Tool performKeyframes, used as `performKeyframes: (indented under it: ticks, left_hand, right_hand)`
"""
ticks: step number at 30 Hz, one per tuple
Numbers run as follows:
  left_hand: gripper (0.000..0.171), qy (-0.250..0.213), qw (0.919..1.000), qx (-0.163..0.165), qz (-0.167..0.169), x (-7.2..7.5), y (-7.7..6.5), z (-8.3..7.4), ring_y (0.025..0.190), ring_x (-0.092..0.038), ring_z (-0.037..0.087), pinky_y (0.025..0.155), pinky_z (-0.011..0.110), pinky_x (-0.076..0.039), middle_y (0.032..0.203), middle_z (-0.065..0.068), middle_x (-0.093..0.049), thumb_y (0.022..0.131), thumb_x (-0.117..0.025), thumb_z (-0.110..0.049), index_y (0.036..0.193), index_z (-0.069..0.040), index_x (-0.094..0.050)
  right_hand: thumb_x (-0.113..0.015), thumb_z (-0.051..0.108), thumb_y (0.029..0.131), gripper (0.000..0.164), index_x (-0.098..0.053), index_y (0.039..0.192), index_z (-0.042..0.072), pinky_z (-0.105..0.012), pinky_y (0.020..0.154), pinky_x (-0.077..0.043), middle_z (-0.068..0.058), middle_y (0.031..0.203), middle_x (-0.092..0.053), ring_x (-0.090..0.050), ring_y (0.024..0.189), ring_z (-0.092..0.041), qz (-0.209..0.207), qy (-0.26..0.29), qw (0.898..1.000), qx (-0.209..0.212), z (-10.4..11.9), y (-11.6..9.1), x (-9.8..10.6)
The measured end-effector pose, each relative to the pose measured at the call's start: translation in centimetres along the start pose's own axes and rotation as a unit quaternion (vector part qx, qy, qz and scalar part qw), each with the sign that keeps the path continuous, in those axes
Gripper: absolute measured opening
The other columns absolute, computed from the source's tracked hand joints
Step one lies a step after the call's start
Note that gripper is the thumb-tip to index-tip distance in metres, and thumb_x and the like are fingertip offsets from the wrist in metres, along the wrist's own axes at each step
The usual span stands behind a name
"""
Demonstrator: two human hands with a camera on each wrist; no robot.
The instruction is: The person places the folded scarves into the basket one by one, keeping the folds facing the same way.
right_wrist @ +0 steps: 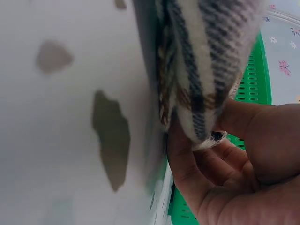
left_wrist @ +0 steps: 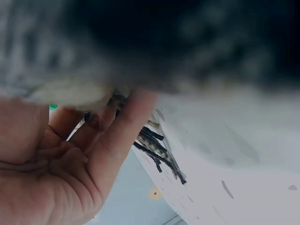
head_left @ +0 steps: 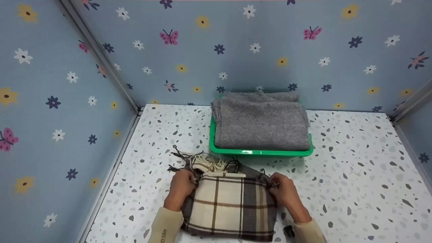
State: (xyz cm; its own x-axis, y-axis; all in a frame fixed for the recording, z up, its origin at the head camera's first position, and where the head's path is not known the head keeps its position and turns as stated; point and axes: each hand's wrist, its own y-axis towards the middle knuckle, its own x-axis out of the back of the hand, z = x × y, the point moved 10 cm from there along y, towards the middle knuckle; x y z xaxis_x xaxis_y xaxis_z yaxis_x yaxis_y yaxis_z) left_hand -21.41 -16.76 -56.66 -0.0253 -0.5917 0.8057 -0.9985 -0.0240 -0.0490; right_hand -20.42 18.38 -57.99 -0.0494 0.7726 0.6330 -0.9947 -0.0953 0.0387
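A folded plaid scarf [head_left: 229,206] in cream, brown and dark grey lies on the speckled tabletop, its fringe [head_left: 212,163] spread along the far edge. My left hand [head_left: 182,185] grips the scarf's far left corner. At the far right corner, my right hand [head_left: 285,190] pinches the cloth. The right wrist view shows a striped fold of the scarf [right_wrist: 201,65] between the thumb and fingers of that hand [right_wrist: 234,173]. In the left wrist view, blurred dark cloth hides the fingertips of the left hand [left_wrist: 61,173], and dark fringe strands [left_wrist: 159,150] hang beyond it.
Behind the scarf stands a green basket [head_left: 260,153] holding folded grey cloth [head_left: 263,125]. A small black object [head_left: 289,231] lies by the right wrist. Flowered blue panels [head_left: 236,60] rise at the back and both sides of the speckled tabletop [head_left: 351,168].
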Motion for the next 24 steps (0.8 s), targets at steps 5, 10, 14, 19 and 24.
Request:
performKeyframes:
  ticks: [5, 10, 14, 19, 24]
  left_hand:
    - [0.043, 0.0, 1.0, -0.005, -0.003, -0.3, 0.0, -0.4, 0.056, -0.044, 0.014, 0.057, 0.033, -0.039, 0.057, -0.002, -0.052, 0.077, -0.078, 0.013, 0.058, -0.014, -0.05]
    - [0.045, -0.005, 0.9999, -0.01, -0.005, -0.5, 0.1, -0.9, 0.056, -0.042, 0.014, 0.056, 0.033, -0.038, 0.057, -0.003, -0.049, 0.076, -0.077, 0.013, 0.058, -0.015, -0.047]
    - [0.044, -0.008, 0.9999, -0.01, -0.007, -0.7, 0.3, -1.1, 0.057, -0.041, 0.015, 0.057, 0.033, -0.038, 0.059, -0.002, -0.049, 0.076, -0.077, 0.013, 0.059, -0.015, -0.047]
    - [0.034, -0.009, 0.9996, -0.022, -0.012, -1.0, 0.4, -1.5, 0.058, -0.045, 0.015, 0.057, 0.034, -0.04, 0.065, 0.005, -0.061, 0.076, -0.075, 0.015, 0.062, -0.01, -0.057]
    - [0.041, -0.02, 0.9993, -0.029, -0.009, -1.4, 0.3, -1.9, 0.057, -0.037, 0.013, 0.056, 0.032, -0.034, 0.06, 0.001, -0.052, 0.074, -0.071, 0.018, 0.06, -0.013, -0.049]
  right_hand:
    - [-0.071, -0.019, 0.073, 0.031, -0.069, 0.087, 0.009, -0.039, 0.07, -0.05, -0.006, 0.082, -0.071, -0.063, 0.076, -0.021, -0.003, -0.001, 1.0, -0.005, -0.5, 0.0, 0.5]
    - [-0.072, -0.018, 0.075, 0.03, -0.069, 0.088, 0.009, -0.038, 0.071, -0.05, -0.006, 0.085, -0.071, -0.062, 0.078, -0.02, -0.004, -0.001, 1.0, -0.019, -0.8, -0.2, 0.9]
    - [-0.072, -0.019, 0.076, 0.03, -0.07, 0.088, 0.008, -0.038, 0.072, -0.05, -0.007, 0.086, -0.072, -0.063, 0.079, -0.02, -0.008, -0.006, 1.0, -0.022, -1.0, -0.2, 1.3]
    - [-0.072, -0.02, 0.075, 0.031, -0.07, 0.087, 0.009, -0.037, 0.071, -0.049, -0.006, 0.085, -0.072, -0.063, 0.078, -0.02, -0.011, -0.008, 1.0, -0.027, -1.3, -0.2, 1.7]
    - [-0.072, -0.018, 0.076, 0.03, -0.069, 0.088, 0.009, -0.036, 0.07, -0.049, -0.005, 0.085, -0.072, -0.062, 0.077, -0.018, -0.009, -0.008, 0.999, -0.043, -1.9, -0.3, 2.1]
